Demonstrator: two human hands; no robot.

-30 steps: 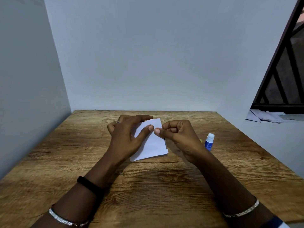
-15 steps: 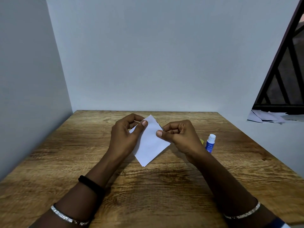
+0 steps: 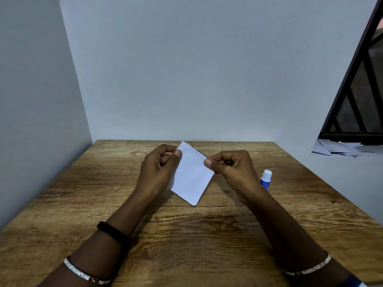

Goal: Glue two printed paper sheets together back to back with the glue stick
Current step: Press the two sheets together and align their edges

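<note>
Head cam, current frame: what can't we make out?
Head view: paper shows only a blank face; print and sheet count hidden behind it.
Head view: glue stick label too small; its base hidden by the right hand.
Head view: left hand covers the paper's left corner.

Left hand (image 3: 157, 168): fingers curled, thumb tip pressed on the left edge of the paper sheet (image 3: 192, 177), pinching it. Right hand (image 3: 232, 168): fingers curled toward the palm, thumb and forefinger pinching the sheet's right edge. Hands apart, backs toward the camera. Both forearms run in from the near edge of the tabletop (image 3: 83, 204), converging toward its middle.
</note>
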